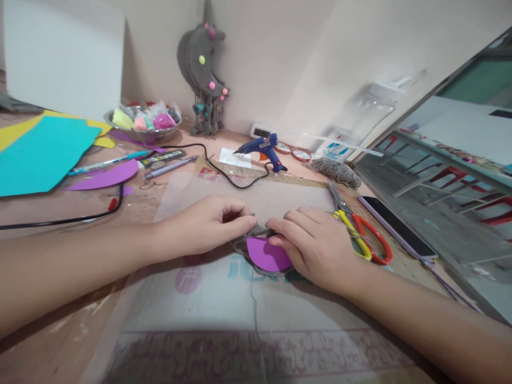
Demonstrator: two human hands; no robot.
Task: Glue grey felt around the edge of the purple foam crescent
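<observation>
A purple half-round paper piece (267, 255), edged with grey yarn, lies on the printed plastic sheet (192, 314) in front of me. My left hand (208, 224) pinches the grey yarn at its upper left corner with thumb and fingers. My right hand (316, 242) is curled over the right side of the purple piece, thumb and fingertips closed on its upper edge. Part of the piece is hidden under the right hand. A thin yarn strand (255, 306) runs from it toward me over the sheet.
Right of my right hand lie scissors (374, 239) and a phone (396, 226). Behind stand a blue glue gun (264, 149) with its black cord, a grey yarn bundle (336, 172) and a metal bowl (144, 134). Turquoise paper (46, 154) and pens (170, 167) lie left.
</observation>
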